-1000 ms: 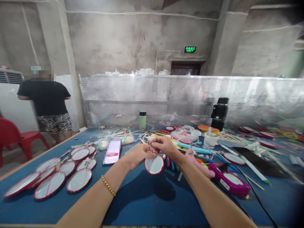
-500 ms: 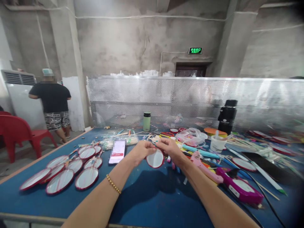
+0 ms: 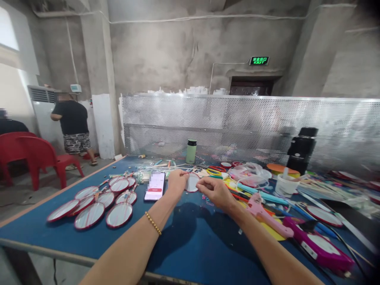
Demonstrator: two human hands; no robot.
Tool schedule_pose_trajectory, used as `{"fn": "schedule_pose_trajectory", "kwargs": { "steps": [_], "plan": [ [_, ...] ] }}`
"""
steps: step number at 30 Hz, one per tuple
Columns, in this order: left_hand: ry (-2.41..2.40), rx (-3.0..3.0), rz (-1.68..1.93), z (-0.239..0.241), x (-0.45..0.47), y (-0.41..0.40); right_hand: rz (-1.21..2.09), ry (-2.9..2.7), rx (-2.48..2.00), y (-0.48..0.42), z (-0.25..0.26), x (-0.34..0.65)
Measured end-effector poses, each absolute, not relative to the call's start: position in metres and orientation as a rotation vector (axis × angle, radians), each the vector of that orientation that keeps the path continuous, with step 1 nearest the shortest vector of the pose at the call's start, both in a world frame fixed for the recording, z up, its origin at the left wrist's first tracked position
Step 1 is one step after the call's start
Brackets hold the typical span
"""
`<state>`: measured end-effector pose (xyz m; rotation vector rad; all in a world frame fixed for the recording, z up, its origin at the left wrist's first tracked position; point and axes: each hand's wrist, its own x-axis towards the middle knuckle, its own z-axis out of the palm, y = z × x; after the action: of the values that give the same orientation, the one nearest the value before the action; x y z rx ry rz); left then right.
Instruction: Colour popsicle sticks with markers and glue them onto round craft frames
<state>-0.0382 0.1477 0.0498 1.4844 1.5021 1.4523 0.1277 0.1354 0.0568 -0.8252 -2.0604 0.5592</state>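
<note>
My left hand [image 3: 177, 181] is closed on the left edge of a small round white disc with a red rim [image 3: 192, 183], held upright above the blue table [image 3: 184, 241]. My right hand [image 3: 216, 192] hovers just right of the disc, its thumb and forefinger pinched together; what they pinch is too small to make out. A gold bracelet [image 3: 152, 223] sits on my left wrist. A phone [image 3: 154, 186] with a lit screen lies just left of my left hand.
Several finished red-rimmed discs on sticks [image 3: 101, 201] lie at the left. A pink glue gun [image 3: 268, 217], a purple tool [image 3: 319, 243], a white cup [image 3: 285, 184], a green flask [image 3: 191, 151], a black flask [image 3: 301, 150] and scattered sticks fill the right. A person [image 3: 73, 128] stands by red chairs [image 3: 41, 156].
The view has turned left and lifted. The disc has tipped up and moved away from me in my left hand. My right hand has come off it and dropped to the right.
</note>
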Motion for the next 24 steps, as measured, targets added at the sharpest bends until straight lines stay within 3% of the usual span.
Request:
{"fn": "schedule_pose_trajectory", "kwargs": {
  "steps": [11,24],
  "plan": [
    [1.468,1.502,1.703,0.050,-0.039,0.149,0.438,-2.183,-0.706,0.116,0.049,0.108],
    [1.011,1.728,1.250,0.056,-0.024,0.128,0.527,-1.910,-0.934,0.140,0.039,0.125]
  ]
}}
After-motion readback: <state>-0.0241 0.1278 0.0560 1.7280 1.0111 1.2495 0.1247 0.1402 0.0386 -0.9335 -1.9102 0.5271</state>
